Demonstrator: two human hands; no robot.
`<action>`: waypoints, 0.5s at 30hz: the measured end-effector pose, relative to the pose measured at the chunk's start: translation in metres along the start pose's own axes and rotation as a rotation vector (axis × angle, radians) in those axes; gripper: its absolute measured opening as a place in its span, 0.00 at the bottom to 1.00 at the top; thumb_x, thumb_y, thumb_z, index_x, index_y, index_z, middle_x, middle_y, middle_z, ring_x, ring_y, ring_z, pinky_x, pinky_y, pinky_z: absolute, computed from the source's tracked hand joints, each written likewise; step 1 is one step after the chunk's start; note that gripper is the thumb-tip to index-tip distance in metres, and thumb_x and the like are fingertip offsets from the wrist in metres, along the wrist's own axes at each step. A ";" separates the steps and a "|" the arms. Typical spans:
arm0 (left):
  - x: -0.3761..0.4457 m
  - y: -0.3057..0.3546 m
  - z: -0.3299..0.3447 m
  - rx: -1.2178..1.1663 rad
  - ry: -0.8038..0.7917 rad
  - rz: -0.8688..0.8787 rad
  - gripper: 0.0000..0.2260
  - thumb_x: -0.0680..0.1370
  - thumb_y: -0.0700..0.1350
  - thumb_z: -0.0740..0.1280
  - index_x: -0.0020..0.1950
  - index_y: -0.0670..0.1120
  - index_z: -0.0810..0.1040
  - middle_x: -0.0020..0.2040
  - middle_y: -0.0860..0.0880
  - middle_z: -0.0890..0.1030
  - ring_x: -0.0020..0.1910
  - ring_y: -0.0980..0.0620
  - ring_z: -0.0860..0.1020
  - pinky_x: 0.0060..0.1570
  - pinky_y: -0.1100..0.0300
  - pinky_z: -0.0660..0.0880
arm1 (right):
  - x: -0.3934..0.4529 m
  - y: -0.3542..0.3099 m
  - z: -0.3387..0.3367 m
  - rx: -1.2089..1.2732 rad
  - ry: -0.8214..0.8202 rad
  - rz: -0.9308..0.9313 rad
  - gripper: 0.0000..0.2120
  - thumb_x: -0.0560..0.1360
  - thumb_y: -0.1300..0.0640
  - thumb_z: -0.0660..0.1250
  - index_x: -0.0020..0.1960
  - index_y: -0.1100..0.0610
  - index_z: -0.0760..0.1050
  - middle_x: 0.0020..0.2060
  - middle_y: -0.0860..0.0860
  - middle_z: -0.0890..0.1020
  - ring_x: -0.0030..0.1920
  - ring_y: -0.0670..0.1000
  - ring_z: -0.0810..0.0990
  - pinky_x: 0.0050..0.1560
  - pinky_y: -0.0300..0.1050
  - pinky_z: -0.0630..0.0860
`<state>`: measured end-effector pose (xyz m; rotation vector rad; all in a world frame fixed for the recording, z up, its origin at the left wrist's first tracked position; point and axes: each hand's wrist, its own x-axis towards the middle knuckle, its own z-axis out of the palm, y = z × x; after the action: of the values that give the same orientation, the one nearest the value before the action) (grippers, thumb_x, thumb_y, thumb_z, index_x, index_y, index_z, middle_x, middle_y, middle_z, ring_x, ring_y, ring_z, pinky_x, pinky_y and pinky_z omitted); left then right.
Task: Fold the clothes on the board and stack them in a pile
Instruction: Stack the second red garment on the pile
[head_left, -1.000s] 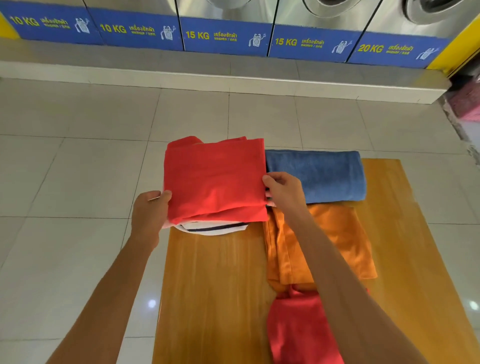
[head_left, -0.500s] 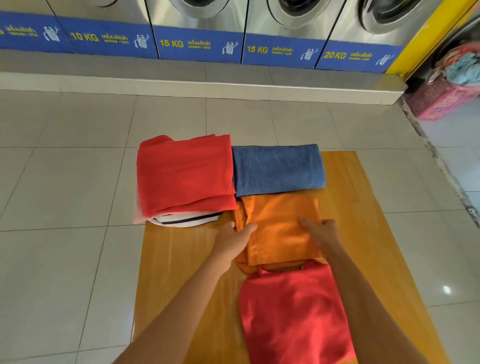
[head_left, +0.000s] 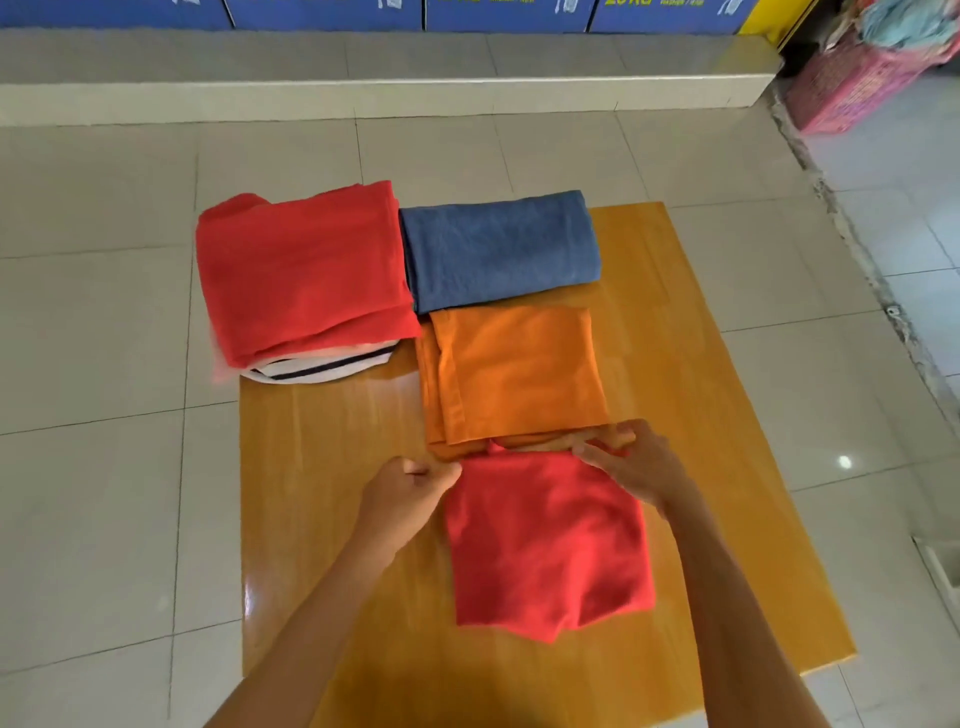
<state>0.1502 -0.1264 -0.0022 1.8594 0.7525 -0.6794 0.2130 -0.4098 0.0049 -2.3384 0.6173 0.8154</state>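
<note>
Looking down from your head camera, your left hand (head_left: 410, 493) pinches the far left corner of the small red garment (head_left: 550, 545) while your right hand (head_left: 631, 465) lies spread, fingers pressing its far right corner near the orange garment (head_left: 514, 374). It sits on the wooden board (head_left: 322, 493), with the pile (head_left: 301, 275) at the far left corner (blue garment (head_left: 498, 249) beside it). Lifting unevenly could let its folds fall open, or snag the orange edge.

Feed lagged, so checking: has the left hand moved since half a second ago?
Yes. The left hand was on the left edge of the orange garment; it has come back toward the person, to the far left corner of the near red garment.
</note>
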 end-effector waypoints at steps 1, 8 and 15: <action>-0.010 -0.009 0.006 -0.017 -0.055 -0.012 0.23 0.69 0.66 0.70 0.53 0.49 0.82 0.48 0.54 0.85 0.47 0.55 0.82 0.51 0.56 0.78 | -0.005 0.011 0.006 0.047 0.045 0.025 0.45 0.63 0.30 0.76 0.70 0.54 0.68 0.64 0.57 0.76 0.62 0.58 0.77 0.62 0.56 0.77; -0.042 -0.018 0.046 -0.282 -0.138 -0.123 0.18 0.68 0.63 0.75 0.47 0.50 0.84 0.44 0.55 0.86 0.46 0.56 0.83 0.42 0.62 0.77 | -0.038 0.030 0.032 0.313 -0.152 0.110 0.36 0.65 0.38 0.80 0.62 0.60 0.78 0.51 0.54 0.86 0.49 0.57 0.87 0.51 0.56 0.85; -0.038 -0.030 0.005 -0.484 -0.201 -0.219 0.22 0.67 0.59 0.77 0.55 0.49 0.83 0.51 0.50 0.87 0.52 0.49 0.84 0.58 0.48 0.78 | -0.058 0.015 0.042 0.704 -0.542 0.047 0.22 0.76 0.57 0.74 0.69 0.57 0.75 0.61 0.56 0.85 0.62 0.58 0.84 0.63 0.60 0.80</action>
<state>0.1019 -0.1289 0.0065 1.2626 0.9038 -0.7337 0.1464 -0.3805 0.0108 -1.3993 0.5924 0.9988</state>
